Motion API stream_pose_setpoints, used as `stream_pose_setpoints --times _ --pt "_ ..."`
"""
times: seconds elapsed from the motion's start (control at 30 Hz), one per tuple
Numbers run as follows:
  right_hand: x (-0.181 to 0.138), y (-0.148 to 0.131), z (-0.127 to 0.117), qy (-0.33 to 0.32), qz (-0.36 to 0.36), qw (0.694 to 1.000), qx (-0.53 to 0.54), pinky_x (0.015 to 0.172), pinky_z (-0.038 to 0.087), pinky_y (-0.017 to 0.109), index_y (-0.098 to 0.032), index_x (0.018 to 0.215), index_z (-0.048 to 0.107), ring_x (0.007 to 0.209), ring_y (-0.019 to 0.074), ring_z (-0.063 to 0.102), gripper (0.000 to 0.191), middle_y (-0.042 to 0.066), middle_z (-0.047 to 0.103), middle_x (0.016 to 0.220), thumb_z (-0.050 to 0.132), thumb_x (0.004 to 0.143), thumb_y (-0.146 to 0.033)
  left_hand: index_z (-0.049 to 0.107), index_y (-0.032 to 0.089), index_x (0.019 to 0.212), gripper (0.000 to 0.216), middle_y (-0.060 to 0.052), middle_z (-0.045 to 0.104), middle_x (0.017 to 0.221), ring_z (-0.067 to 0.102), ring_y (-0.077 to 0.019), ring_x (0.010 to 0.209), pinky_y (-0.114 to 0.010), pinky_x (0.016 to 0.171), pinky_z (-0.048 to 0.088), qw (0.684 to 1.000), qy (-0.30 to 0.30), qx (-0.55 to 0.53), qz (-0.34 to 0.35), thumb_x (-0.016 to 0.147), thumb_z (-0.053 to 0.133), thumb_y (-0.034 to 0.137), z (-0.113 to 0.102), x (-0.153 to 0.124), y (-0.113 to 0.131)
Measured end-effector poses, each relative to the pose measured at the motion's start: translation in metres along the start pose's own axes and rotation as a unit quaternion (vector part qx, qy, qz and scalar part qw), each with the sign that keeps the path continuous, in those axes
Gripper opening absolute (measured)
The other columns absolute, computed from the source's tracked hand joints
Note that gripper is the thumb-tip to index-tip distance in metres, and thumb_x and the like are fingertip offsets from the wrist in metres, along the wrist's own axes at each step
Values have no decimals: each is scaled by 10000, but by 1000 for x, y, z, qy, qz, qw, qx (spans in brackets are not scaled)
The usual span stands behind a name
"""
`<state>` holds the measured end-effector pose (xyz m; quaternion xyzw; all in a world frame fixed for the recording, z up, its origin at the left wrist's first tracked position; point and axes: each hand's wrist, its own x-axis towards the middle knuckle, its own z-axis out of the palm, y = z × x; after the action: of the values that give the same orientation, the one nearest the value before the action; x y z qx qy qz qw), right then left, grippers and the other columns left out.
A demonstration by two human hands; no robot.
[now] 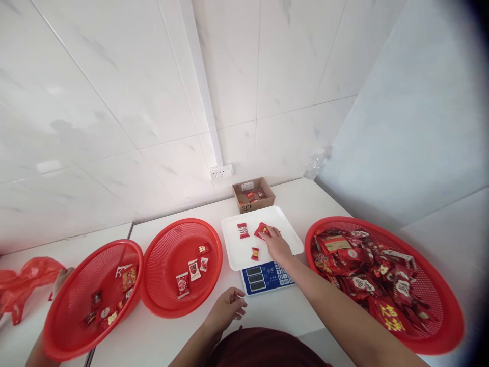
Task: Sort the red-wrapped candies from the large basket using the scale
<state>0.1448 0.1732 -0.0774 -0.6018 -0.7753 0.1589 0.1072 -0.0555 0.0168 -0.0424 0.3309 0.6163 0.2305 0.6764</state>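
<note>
at far left, another person's hand (62, 278) is behind a tilted red basket (72, 290) of packets. the middle basket (160, 260) holds four wrapped sweets (193, 270). the left hand (228, 309), empty as far as shows, has fingers loosely curled, apart from the scale (263, 280). on its white tray (231, 255) lie two small packets (243, 231) and a red packet (261, 231), touched by the right hand (275, 243); whether it is clamped, i cannot tell. farthest right is a heaped basket (453, 318).

Apparent weighing workroom, identifiable by white worktables (278, 312) against marbled wall tiles (171, 168), surface-mounted conduit (202, 92) above power socket (221, 172), digital counter scale (263, 280) with tray (237, 260), red perforated baskets (164, 255) holding wrapped sweets (182, 284), open cardboard carton (257, 205)
</note>
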Motion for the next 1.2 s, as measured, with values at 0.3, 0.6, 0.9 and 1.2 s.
stream_pose_setpoints --times 0.3,0.6,0.9,1.2 --pt "2 -23 -10 10 -24 1000 -11 907 380 351 -199 1132 593 1073 249 491 363 96 594 1145 352 861 -230 534 159 876 327 -20 582 776 536 -105 637 -238 592 374 1000 3 -11 -1 637 624 364 -1 5 -3" --pt "17 -49 7 -66 -112 991 0 1034 137 585 -263 1284 454 1346 290 190 493 49 375 1424 519 796 -291 529 161 879 337 -23 585 778 539 -110 636 -245 594 378 1000 7 -1 5 639 614 382 -3 9 -9" --pt "-18 -18 -13 -2 -91 993 74 1060 215 508 -230 1249 503 1318 268 275 428 67 455 1365 401 854 -361 523 157 890 336 -17 577 778 537 -103 638 -238 597 382 1000 2 -4 -3 642 606 368 -4 5 -7" --pt "-128 119 -48 177 215 957 87 921 415 372 -181 1032 596 1023 215 559 339 106 631 1078 341 821 -250 521 178 867 338 0 576 770 541 -108 666 -235 612 385 999 -36 21 -13 618 637 376 3 5 1"
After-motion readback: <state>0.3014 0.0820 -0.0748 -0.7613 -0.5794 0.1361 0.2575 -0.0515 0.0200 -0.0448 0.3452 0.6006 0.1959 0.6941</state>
